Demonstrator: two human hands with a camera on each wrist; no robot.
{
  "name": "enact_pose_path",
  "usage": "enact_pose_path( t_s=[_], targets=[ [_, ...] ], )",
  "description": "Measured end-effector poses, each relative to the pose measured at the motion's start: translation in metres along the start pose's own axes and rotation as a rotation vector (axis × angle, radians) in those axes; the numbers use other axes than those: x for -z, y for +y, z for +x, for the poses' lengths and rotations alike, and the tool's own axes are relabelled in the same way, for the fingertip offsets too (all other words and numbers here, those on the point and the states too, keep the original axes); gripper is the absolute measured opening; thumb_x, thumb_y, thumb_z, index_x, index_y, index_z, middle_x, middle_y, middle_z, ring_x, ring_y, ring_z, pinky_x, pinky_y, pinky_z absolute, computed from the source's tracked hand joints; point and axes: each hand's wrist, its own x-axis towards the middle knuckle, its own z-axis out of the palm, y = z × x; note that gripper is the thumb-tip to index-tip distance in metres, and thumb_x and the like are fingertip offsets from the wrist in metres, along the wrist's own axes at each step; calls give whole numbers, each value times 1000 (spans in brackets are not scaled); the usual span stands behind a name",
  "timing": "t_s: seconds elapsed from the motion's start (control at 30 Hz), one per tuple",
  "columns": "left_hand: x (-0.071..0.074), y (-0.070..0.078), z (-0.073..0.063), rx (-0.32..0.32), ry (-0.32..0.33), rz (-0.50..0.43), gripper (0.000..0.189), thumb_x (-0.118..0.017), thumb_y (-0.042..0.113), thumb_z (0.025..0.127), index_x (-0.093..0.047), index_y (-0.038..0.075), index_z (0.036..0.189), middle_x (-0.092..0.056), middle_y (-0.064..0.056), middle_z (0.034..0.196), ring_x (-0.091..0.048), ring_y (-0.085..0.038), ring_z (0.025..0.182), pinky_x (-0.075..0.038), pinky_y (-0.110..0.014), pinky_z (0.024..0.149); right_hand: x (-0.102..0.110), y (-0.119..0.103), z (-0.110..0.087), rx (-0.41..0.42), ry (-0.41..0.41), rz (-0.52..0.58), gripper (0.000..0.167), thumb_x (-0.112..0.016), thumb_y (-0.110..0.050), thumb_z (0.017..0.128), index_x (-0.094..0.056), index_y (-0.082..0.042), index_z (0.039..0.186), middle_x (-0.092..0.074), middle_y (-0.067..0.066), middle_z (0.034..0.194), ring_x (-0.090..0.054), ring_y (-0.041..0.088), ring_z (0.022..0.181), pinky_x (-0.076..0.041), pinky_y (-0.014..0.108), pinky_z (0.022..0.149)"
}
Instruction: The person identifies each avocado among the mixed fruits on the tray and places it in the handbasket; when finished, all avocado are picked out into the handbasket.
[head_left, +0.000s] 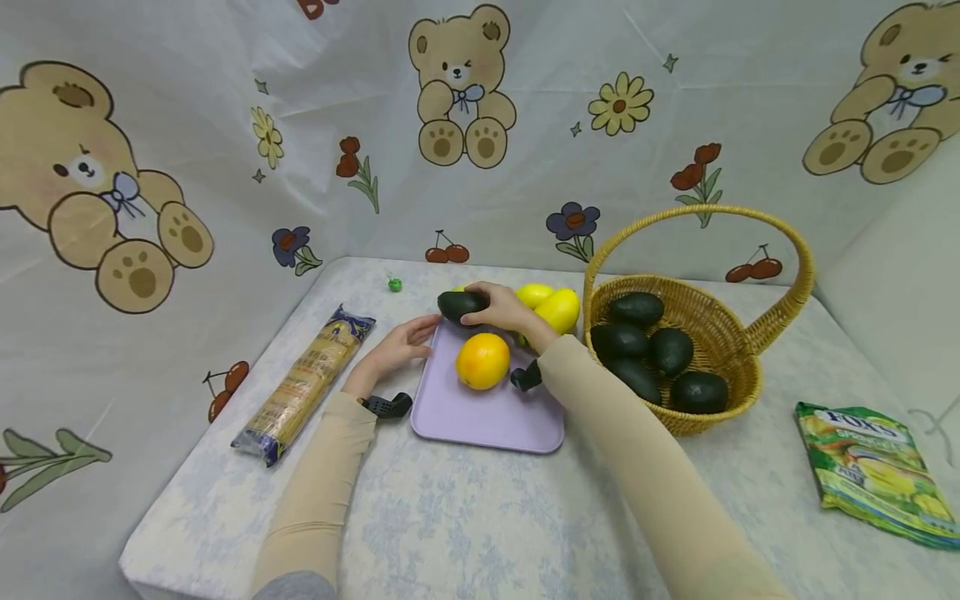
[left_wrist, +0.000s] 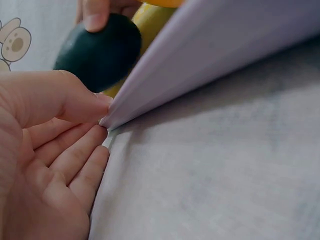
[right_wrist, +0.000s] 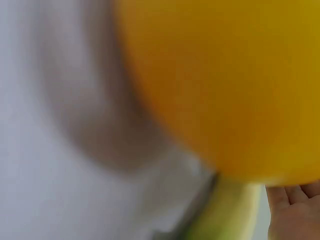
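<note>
My right hand (head_left: 502, 307) grips a dark green avocado (head_left: 459, 307) over the far left corner of a lilac tray (head_left: 465, 421). An orange (head_left: 483, 361) sits on that tray, and it looms large in the right wrist view. My left hand (head_left: 393, 354) lies along the tray's left edge. In the left wrist view its thumb and fingertips touch the rim, fingers fairly straight, with the avocado (left_wrist: 102, 52) just beyond. Yellow fruits (head_left: 558, 311) lie at the far side of the tray, partly hidden behind the right hand.
A wicker basket (head_left: 750, 392) with a tall handle holds several avocados (head_left: 699, 392) to the right. A pasta packet (head_left: 303, 383) lies left of the tray. A green Fox's bag (head_left: 873, 475) is at far right. A small green object (head_left: 394, 284) lies at the back.
</note>
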Motion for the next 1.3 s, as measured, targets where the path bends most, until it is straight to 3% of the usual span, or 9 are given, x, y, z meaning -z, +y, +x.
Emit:
enact_pose_path(
  t_s=[0.2,0.43,0.6,0.77,0.9,1.07,1.17,1.3],
  targets=[
    [-1,3,0,23,-2,-4,65,-52,-14,86,-23,-11,144,-23,-26,150,-24,-36,137,-23,-41,112,21,-27,-13,69,0,75,63,-73,-25,81,-48,-9,137,-54,10,127,-54,23,105,-45,33,93],
    [-6,23,-4,41,-26,-9,64,-52,-15,85,-23,-13,143,-22,-28,149,-23,-38,137,-22,-45,112,59,-56,-52,205,-37,104,59,-71,-20,81,-49,-6,135,-55,10,125,-52,23,110,-41,37,98],
    [-5,16,-1,29,-20,-8,64,-50,-18,85,-23,-12,143,-22,-27,149,-23,-37,137,-23,-43,112,86,-62,-90,286,-38,91,59,-73,-18,81,-50,-6,134,-54,10,127,-50,23,114,-37,39,103],
    [-3,3,4,14,-7,16,64,-50,-15,86,-24,-8,145,-24,-22,150,-24,-32,138,-25,-38,111,111,-56,-130,308,-9,45,59,-75,-15,79,-51,-7,133,-53,8,129,-49,23,115,-36,43,104],
    [-3,1,4,1,-20,21,65,-51,-14,86,-23,-9,145,-24,-23,150,-24,-33,138,-25,-39,111,131,-36,-166,246,38,-24,61,-75,-14,80,-50,-10,135,-53,9,130,-52,23,110,-41,44,97],
    [-1,2,3,35,-4,32,65,-51,-12,87,-25,-5,146,-25,-19,151,-25,-30,138,-26,-38,111,157,-10,-205,99,124,-19,59,-73,-14,83,-49,-15,137,-55,5,126,-54,19,100,-47,28,82],
    [0,2,2,42,-6,32,64,-51,-12,88,-24,-5,146,-24,-19,152,-25,-30,138,-25,-38,111,171,5,-222,27,174,-2,57,-70,-16,86,-48,-18,138,-55,2,122,-55,16,98,-46,20,78],
    [0,0,1,47,-2,35,64,-51,-11,88,-24,-5,146,-25,-18,151,-25,-29,138,-26,-37,111,183,29,-235,-50,237,10,53,-67,-19,89,-48,-18,138,-56,5,117,-56,13,94,-47,18,75]
  ],
)
